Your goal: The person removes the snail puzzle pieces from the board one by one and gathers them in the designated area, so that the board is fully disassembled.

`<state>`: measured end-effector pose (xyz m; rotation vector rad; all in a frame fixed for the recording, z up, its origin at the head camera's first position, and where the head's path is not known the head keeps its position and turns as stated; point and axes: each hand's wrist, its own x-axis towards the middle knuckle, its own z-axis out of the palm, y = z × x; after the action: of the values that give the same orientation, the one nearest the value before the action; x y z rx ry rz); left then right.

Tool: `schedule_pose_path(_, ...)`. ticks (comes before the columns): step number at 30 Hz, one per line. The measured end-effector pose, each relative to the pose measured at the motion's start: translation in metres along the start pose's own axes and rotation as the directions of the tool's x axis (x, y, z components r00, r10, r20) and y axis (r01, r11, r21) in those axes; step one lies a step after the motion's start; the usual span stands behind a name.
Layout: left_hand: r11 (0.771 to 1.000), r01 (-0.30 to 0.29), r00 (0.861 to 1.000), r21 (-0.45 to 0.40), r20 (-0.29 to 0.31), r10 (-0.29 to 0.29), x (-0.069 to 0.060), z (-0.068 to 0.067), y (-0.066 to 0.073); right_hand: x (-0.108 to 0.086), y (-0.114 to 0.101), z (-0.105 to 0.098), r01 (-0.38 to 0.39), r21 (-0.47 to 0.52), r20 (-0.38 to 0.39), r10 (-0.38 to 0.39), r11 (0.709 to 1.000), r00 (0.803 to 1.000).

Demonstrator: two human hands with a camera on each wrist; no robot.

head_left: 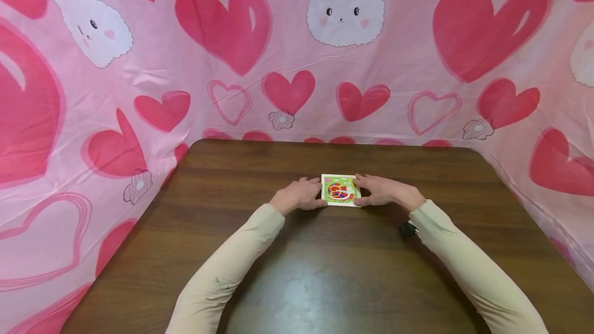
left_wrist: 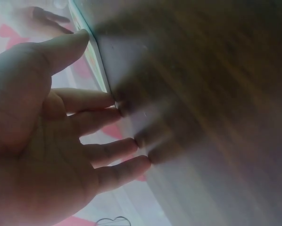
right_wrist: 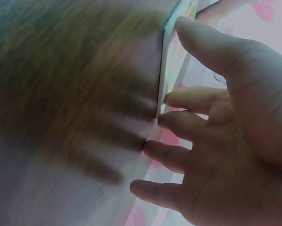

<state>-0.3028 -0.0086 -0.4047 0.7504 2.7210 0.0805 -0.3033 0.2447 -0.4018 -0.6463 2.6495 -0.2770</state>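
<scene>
A small flat square board (head_left: pixel 341 192) with a white border lies on the table. Its picture is green with a red, blue and white swirl, perhaps a snail. At its left edge is my left hand (head_left: pixel 299 194), the thumb at the near corner and the fingers extended. In the left wrist view, the thumb and nearest fingers meet the board's side (left_wrist: pixel 97 63), while other fingertips touch the table. My right hand (head_left: pixel 381 190) touches the right side with thumb and forefinger. The right wrist view shows its fingers spread, some beyond the board's edge (right_wrist: pixel 165 61).
The brown wooden table (head_left: pixel 297 272) extends around the board on all sides. Pink cloth (head_left: pixel 297 40) with hearts and rabbits hangs behind the table and along both sides. A dark watch (head_left: pixel 408 229) is on the right wrist.
</scene>
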Motion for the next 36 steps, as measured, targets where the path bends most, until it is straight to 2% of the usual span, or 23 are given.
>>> schedule_pose_path(15, 1.000, -0.011, 1.000, 0.015, 0.011, 0.011, 0.000, -0.003, 0.001, 0.000, 0.003, 0.002, 0.019, 0.028, -0.020, -0.018, 0.999, 1.000)
schedule_pose_path(22, 0.998, -0.063, 0.996, 0.020, -0.069, 0.064, 0.003, -0.001, -0.004, -0.001, 0.004, 0.004, 0.028, 0.037, -0.026, -0.027, 0.999, 0.999)
schedule_pose_path(28, 0.992, -0.126, 0.978, -0.004, -0.169, 0.124, 0.000, -0.009, -0.008, -0.001, 0.004, 0.005, 0.038, 0.043, -0.025, -0.037, 0.998, 0.999)
schedule_pose_path(31, 0.991, -0.123, 0.973, -0.048, -0.200, 0.111, 0.002, -0.012, -0.009, -0.001, 0.004, 0.004, 0.039, 0.043, -0.027, -0.038, 0.998, 0.999)
schedule_pose_path(36, 0.986, -0.088, 0.980, -0.139, -0.190, 0.060, 0.008, -0.014, -0.009, -0.001, 0.004, 0.005, 0.041, 0.045, -0.032, -0.040, 0.998, 0.999)
